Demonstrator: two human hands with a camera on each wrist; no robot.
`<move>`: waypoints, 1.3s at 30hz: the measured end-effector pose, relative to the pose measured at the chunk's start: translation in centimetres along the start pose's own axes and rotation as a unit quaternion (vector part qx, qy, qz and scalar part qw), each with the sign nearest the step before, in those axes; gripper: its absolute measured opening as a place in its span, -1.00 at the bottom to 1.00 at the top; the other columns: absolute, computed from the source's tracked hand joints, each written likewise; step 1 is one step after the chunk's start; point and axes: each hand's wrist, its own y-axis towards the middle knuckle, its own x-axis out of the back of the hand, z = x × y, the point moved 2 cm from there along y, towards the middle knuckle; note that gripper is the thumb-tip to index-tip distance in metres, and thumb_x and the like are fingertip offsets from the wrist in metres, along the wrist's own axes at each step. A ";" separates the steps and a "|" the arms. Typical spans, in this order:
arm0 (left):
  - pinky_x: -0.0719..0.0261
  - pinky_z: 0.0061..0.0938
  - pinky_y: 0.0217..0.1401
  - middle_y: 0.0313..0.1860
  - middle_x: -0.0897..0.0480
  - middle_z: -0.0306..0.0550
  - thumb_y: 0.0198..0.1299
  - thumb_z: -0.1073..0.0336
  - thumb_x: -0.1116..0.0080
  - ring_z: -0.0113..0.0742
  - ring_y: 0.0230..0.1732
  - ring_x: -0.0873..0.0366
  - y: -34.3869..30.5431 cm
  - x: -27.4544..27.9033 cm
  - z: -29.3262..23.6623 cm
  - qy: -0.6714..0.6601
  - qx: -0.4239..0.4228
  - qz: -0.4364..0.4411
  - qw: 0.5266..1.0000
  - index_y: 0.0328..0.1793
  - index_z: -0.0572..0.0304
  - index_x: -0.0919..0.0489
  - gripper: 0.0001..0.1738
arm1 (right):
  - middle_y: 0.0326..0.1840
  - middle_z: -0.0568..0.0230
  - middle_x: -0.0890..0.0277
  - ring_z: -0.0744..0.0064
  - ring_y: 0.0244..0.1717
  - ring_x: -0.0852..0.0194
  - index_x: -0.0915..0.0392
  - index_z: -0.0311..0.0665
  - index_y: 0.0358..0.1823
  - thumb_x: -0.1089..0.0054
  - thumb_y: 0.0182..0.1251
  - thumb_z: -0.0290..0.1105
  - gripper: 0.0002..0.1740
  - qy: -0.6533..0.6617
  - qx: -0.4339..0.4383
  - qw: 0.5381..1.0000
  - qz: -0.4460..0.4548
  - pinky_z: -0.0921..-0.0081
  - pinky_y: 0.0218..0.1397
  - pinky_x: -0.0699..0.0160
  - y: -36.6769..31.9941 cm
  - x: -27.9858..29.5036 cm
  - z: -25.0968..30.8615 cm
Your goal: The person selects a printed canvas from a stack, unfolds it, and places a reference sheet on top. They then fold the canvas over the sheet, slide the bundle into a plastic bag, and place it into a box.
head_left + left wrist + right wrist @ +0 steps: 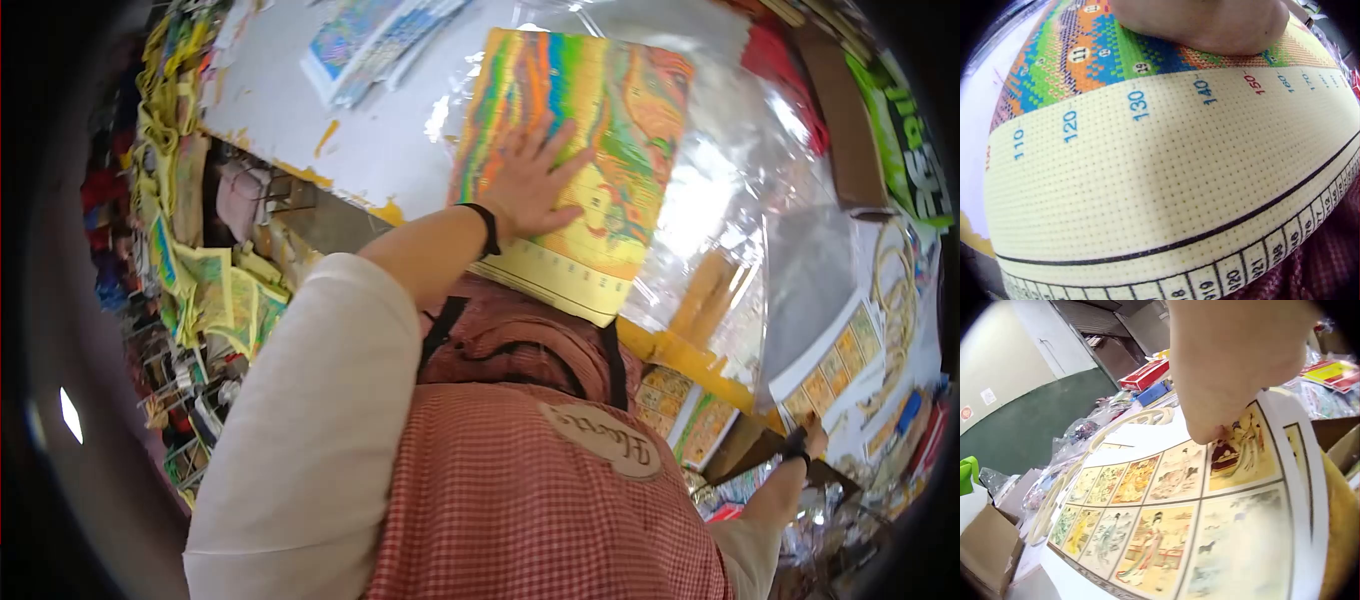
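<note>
My left hand [535,185] lies flat with spread fingers on a sheet of printed cross-stitch fabric [625,165]. Swirls of orange, green, blue and yellow cover the fabric [1147,162], and the left wrist view shows its pale border with printed numbers and a black line. Off to the far right, my right hand [815,435] is at the near edge of a sheet printed with small framed figures [835,360]. In the right wrist view a fingertip [1204,432] meets the picture sheet [1154,544]; I cannot tell whether the hand grips it.
Clear plastic [720,190] covers the white table [270,100] to the right of the fabric. Folded blue-toned prints [375,45] lie at the back. Wooden hoops [895,290], a brown carton [840,120] and a green bag [900,140] crowd the right. Yellow printed cloths [215,290] hang at the left.
</note>
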 end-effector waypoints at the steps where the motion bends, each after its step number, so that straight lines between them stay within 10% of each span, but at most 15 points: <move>1: 0.28 0.27 0.48 0.57 0.02 0.18 0.02 -0.16 -0.16 0.25 0.58 0.22 0.0 0.0 -0.2 0.007 0.003 0.001 1.000 0.52 -0.09 -0.22 -0.10 | -0.35 -0.12 -0.65 -0.06 -0.31 -0.60 -0.68 -0.33 -0.30 -0.05 0.24 0.16 -0.40 -0.130 0.134 0.982 -0.004 0.09 -0.24 -0.45 1.2 -0.7 -1.5; 4: 0.27 0.27 0.49 0.58 0.04 0.15 0.10 -0.19 -0.11 0.25 0.58 0.26 0.0 0.2 -0.2 -0.005 -0.005 -0.003 1.000 0.53 -0.13 -0.20 -0.13 | -0.31 -0.07 -0.64 -0.15 -0.28 -0.58 -0.67 -0.30 -0.35 0.05 0.28 0.01 -0.50 -0.399 0.272 0.875 -0.031 0.00 -0.22 -0.50 0.2 -1.9 -0.3; 7: 0.27 0.25 0.50 0.58 0.03 0.15 0.09 -0.17 -0.12 0.25 0.59 0.26 0.0 0.2 -0.2 0.005 -0.005 0.007 1.000 0.53 -0.12 -0.19 -0.13 | -0.30 -0.17 -0.61 -0.20 -0.28 -0.56 -0.67 -0.35 -0.36 0.04 0.21 -0.17 -0.60 -0.161 0.144 0.970 -0.114 0.01 -0.21 -0.49 -2.0 -1.8 0.6; 14: 0.25 0.23 0.50 0.57 0.02 0.15 0.10 -0.19 -0.13 0.25 0.58 0.23 0.0 0.2 -0.2 0.015 -0.020 -0.013 1.000 0.54 -0.14 -0.18 -0.12 | -0.36 -0.19 -0.61 -0.22 -0.24 -0.57 -0.62 -0.43 -0.40 -0.04 0.17 -0.22 -0.64 -0.049 0.055 0.991 -0.111 0.06 -0.15 -0.49 -4.0 -1.0 2.4; 23: 0.25 0.29 0.48 0.58 0.06 0.16 0.11 -0.19 -0.12 0.27 0.58 0.25 0.0 0.1 0.0 0.017 -0.023 -0.010 1.000 0.55 -0.15 -0.15 -0.11 | -0.29 -0.06 -0.62 -0.07 -0.31 -0.58 -0.51 -0.47 -0.20 0.04 0.34 -0.18 -0.60 0.164 0.024 0.927 -0.335 0.16 -0.21 -0.52 -8.5 0.2 3.8; 24: 0.25 0.29 0.48 0.59 0.07 0.15 0.12 -0.21 -0.11 0.27 0.58 0.25 -0.1 0.0 0.1 0.019 -0.025 -0.012 0.999 0.56 -0.15 -0.14 -0.11 | -0.39 0.01 -0.55 0.19 -0.40 -0.53 -0.49 -0.43 -0.29 -0.02 0.36 -0.27 -0.70 0.217 0.002 0.920 -0.325 0.35 -0.28 -0.54 -9.8 0.4 4.3; 29: 0.23 0.30 0.46 0.59 0.10 0.17 0.12 -0.21 -0.09 0.27 0.58 0.31 0.1 0.3 0.0 0.023 -0.009 0.016 1.000 0.56 -0.10 -0.13 -0.10 | -0.46 0.29 -0.45 0.55 -0.54 -0.37 -0.46 -0.33 -0.29 -0.07 0.38 -0.28 -0.77 0.572 -0.060 0.800 -0.168 0.67 -0.48 -0.41 -12.1 -4.4 1.9; 31: 0.25 0.30 0.46 0.59 0.10 0.17 0.15 -0.22 -0.05 0.29 0.58 0.31 -0.2 0.7 -0.1 0.006 -0.011 0.013 1.000 0.56 -0.12 -0.13 -0.12 | -0.44 0.33 -0.47 0.59 -0.53 -0.38 -0.47 -0.30 -0.23 -0.09 0.40 -0.28 -0.79 0.796 -0.077 0.599 -0.033 0.68 -0.51 -0.41 -16.5 -5.4 7.2; 33: 0.24 0.25 0.47 0.59 0.07 0.14 0.17 -0.20 -0.06 0.26 0.58 0.28 -0.2 0.9 0.0 0.002 -0.020 -0.004 1.000 0.56 -0.12 -0.15 -0.14 | -0.34 0.37 -0.52 0.65 -0.46 -0.42 -0.47 -0.23 -0.09 -0.07 0.45 -0.24 -0.78 0.815 -0.024 0.552 0.175 0.70 -0.49 -0.44 -23.6 -6.5 16.4; 35: 0.22 0.19 0.49 0.59 0.04 0.10 0.18 -0.18 -0.07 0.21 0.58 0.23 -0.8 1.5 0.8 -0.043 -0.035 -0.004 0.998 0.55 -0.11 -0.16 -0.16 | -0.25 0.39 -0.54 0.65 -0.39 -0.47 -0.47 -0.19 -0.01 -0.04 0.47 -0.22 -0.77 0.686 -0.004 0.670 0.285 0.68 -0.45 -0.51 -35.6 -4.4 28.7; 38: 0.06 0.03 0.49 0.53 -0.13 0.03 0.17 -0.11 -0.15 0.06 0.54 -0.01 -0.6 2.9 3.6 -0.114 -0.078 -0.003 0.990 0.51 0.02 -0.21 -0.17 | -0.12 0.28 -0.59 0.41 -0.27 -0.61 -0.43 -0.33 0.09 -0.01 0.47 -0.32 -0.71 0.525 0.073 0.714 0.457 0.58 -0.42 -0.59 -46.4 -7.5 34.7; 39: -0.01 0.00 0.49 0.50 -0.19 0.07 0.16 -0.08 -0.17 0.06 0.51 -0.08 -0.5 3.0 5.6 -0.168 -0.085 -0.007 0.982 0.49 0.06 -0.24 -0.19 | -0.12 0.21 -0.61 0.38 -0.27 -0.64 -0.45 -0.38 0.06 -0.03 0.46 -0.36 -0.73 0.525 0.117 0.668 0.514 0.51 -0.32 -0.68 -48.9 -7.9 36.0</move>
